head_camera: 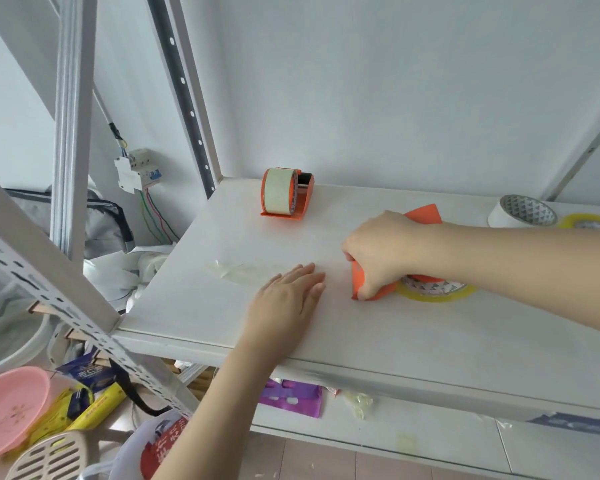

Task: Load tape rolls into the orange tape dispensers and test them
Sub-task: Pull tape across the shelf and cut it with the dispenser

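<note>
— What is the person doing now?

— The right hand (383, 252) is clenched around an orange dispenser (368, 284) loaded with a yellowish roll (437, 294), pressing it onto the white shelf (430, 341). The left hand (286, 299) lies flat and unclenched beside it, grasping nothing (probably pinning the tape's free end, though that end is too faint to make out).

— How should the test go?

— The person should keep the palm firm, draw the dispenser away low and steady, then tilt it so the blade bites. The other loaded dispenser (286, 194) stands near the wall.
</note>
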